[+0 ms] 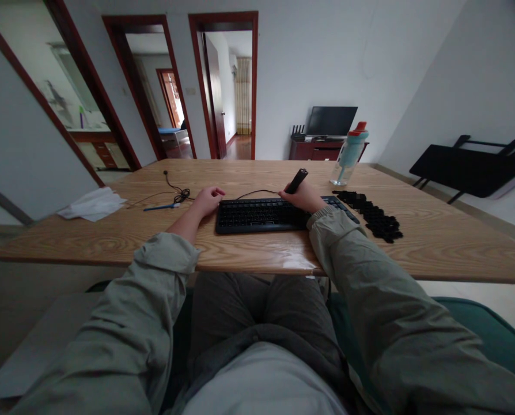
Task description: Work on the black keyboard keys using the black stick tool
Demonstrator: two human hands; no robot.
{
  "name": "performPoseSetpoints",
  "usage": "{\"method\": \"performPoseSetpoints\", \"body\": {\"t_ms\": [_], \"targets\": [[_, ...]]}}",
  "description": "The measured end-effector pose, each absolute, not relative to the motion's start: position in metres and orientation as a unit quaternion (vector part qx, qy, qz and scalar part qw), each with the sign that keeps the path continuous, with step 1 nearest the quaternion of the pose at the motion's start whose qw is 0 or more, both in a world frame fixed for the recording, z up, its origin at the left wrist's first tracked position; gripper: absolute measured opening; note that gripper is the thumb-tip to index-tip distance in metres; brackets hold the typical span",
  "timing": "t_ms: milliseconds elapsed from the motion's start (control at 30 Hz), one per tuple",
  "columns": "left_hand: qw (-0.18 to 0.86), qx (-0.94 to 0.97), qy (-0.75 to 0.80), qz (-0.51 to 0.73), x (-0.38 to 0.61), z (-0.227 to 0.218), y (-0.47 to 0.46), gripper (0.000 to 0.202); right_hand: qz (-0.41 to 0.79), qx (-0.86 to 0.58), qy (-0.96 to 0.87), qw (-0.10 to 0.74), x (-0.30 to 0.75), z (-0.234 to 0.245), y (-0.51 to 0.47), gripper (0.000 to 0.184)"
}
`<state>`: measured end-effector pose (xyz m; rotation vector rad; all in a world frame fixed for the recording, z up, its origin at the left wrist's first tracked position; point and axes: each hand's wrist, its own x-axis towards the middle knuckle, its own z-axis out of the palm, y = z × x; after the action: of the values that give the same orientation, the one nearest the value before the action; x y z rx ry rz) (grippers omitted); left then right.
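Observation:
A black keyboard lies on the wooden table in front of me. My right hand rests over its right half, closed round a slim black tool that sticks up and away. My left hand lies on the table at the keyboard's left end, fingers curled, holding nothing that I can see. A heap of loose black keycaps lies to the right of the keyboard.
A clear bottle with a teal and red lid stands behind the keycaps. A white cloth, a blue pen and a coiled black cable lie at the left. Doorways, a monitor on a cabinet and a folded black table stand beyond.

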<state>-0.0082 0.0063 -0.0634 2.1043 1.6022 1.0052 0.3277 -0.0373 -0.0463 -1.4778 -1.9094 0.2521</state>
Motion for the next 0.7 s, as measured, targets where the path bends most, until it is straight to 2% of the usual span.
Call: {"method": "performPoseSetpoints", "body": {"t_ms": [300, 567, 700], "targets": [[0.15, 0.735, 0.557, 0.357, -0.007, -0.062, 0.005, 0.025, 0.116, -0.57, -0.734, 0.35, 0.321, -0.048, -0.028, 0.018], [0.155, 0.732, 0.555, 0.364, -0.008, -0.063, 0.005, 0.026, 0.064, -0.585, -0.728, 0.351, 0.307, -0.05, -0.026, 0.016], [0.156, 0.731, 0.555, 0.365, -0.007, -0.062, 0.004, 0.027, 0.088, -0.573, -0.738, 0.346, 0.31, -0.052, -0.03, 0.013]]}}
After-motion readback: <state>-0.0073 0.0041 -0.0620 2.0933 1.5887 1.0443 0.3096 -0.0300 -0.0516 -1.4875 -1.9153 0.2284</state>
